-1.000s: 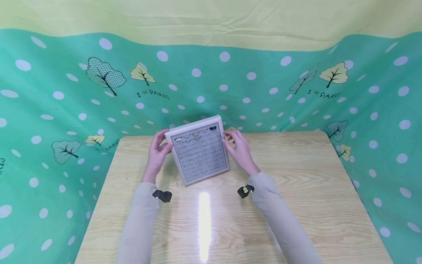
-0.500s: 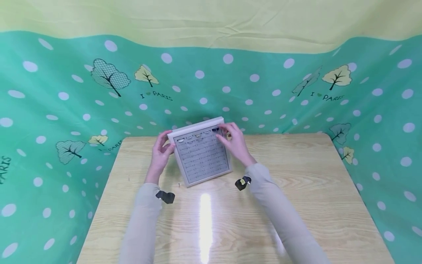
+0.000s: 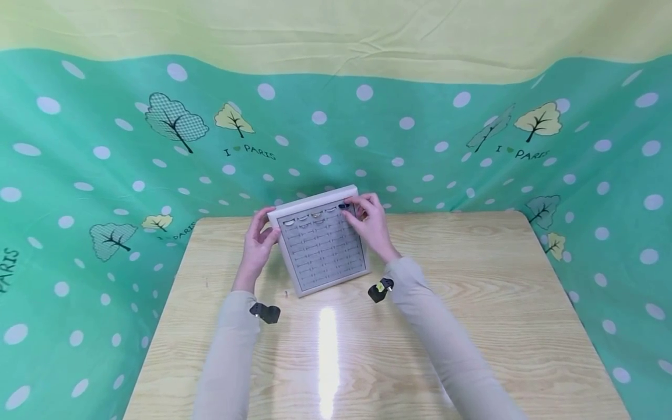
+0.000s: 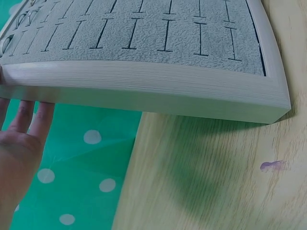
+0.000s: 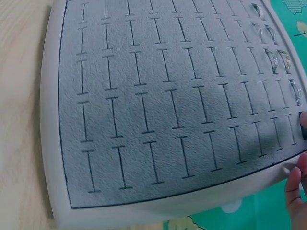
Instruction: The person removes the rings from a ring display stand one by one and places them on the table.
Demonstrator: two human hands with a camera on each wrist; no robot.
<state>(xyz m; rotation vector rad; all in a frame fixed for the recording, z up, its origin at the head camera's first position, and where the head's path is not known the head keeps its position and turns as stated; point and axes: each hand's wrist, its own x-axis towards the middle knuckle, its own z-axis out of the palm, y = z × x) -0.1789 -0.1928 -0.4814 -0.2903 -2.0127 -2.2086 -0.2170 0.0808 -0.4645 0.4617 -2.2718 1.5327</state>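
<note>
A ring display tray with a pale frame and grey slotted pad leans back, its lower edge on the table. Several silvery rings sit in its top rows; one looks gold-toned in the right wrist view. My left hand grips the tray's upper left side, thumb in front and fingers behind. At the top right slot, the fingertips of my right hand close on a black ring. In the right wrist view only an edge of this black ring shows, with fingers partly cut off.
The wooden table extends in front and to both sides. A green dotted cloth hangs close behind the tray and along the sides. A small purple mark lies on the table near the tray's lower left corner.
My right hand has left the tray's right edge and moved left onto the black ring at the top right. My left hand keeps its grip on the tray.
</note>
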